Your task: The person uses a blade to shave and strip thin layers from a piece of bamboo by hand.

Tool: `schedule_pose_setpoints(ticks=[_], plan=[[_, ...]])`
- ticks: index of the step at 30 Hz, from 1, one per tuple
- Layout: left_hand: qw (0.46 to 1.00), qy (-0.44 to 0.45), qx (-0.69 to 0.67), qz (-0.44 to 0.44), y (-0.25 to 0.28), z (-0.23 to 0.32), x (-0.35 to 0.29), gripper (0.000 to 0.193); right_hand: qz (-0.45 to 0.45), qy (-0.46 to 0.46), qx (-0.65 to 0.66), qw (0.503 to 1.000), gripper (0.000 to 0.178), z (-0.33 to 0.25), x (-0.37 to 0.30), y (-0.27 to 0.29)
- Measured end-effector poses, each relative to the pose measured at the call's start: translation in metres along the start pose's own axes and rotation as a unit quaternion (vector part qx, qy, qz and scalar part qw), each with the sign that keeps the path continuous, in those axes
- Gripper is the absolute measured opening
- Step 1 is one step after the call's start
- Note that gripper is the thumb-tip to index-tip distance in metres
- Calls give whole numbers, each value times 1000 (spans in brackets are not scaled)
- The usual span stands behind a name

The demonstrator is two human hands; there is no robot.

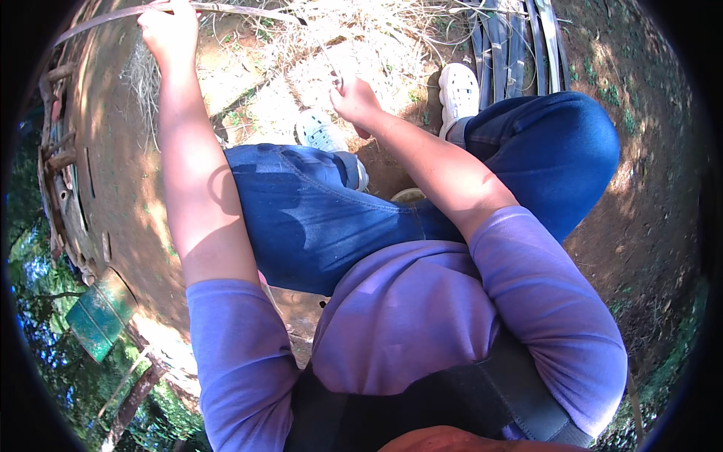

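At the upper left, my left hand (169,34) is closed round a long, narrow, pale strip (248,10) that looks like split cane or leaf stalk. The strip bends across the top of the view, reaching past the hand on both sides. My right hand (355,104) is closed in front of my knees, with a thin, slender piece (325,54) rising from its fingers toward the strip's right end. Whether this piece is a blade or part of the strip, I cannot tell. Beneath both hands lies a sunlit heap of pale, curly shavings (369,49).
Several long, flat, grey-dark strips (520,49) lie side by side at the upper right, beside my white clog (459,90). My other clog (320,132) is near the shavings. Stacked logs (60,158) and a green panel (100,316) stand at the left.
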State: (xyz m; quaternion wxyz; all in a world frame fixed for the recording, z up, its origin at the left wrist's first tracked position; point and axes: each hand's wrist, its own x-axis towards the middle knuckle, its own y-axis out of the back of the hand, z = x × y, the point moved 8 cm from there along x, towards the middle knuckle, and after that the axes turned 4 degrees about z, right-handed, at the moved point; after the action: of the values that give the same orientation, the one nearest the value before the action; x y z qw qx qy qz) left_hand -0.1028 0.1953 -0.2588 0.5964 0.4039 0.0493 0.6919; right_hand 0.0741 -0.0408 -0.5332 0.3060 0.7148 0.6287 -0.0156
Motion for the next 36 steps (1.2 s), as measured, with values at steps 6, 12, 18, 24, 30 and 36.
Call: schedule_pose_setpoints(ticks=[6,12,18,24,30,36], plan=[[986,-128,41,94,4,-6,-2,14,-106,-235,22,966,23,98,20,10],[972,-192,8,135,10,-45,7,15,-50,-84,94,991,22,2,9,3],[987,-138,-18,83,1,-13,0,13,-77,-188,-18,979,29,72,30,-1],[995,-72,-59,46,-5,19,-8,10,-156,-200,105,962,23,101,58,-10],[990,-11,-139,22,-1,14,-14,11,-45,1,56,997,32,24,29,-5],[995,49,-77,-47,-5,17,-7,31,-63,-175,11,982,26,118,44,19]])
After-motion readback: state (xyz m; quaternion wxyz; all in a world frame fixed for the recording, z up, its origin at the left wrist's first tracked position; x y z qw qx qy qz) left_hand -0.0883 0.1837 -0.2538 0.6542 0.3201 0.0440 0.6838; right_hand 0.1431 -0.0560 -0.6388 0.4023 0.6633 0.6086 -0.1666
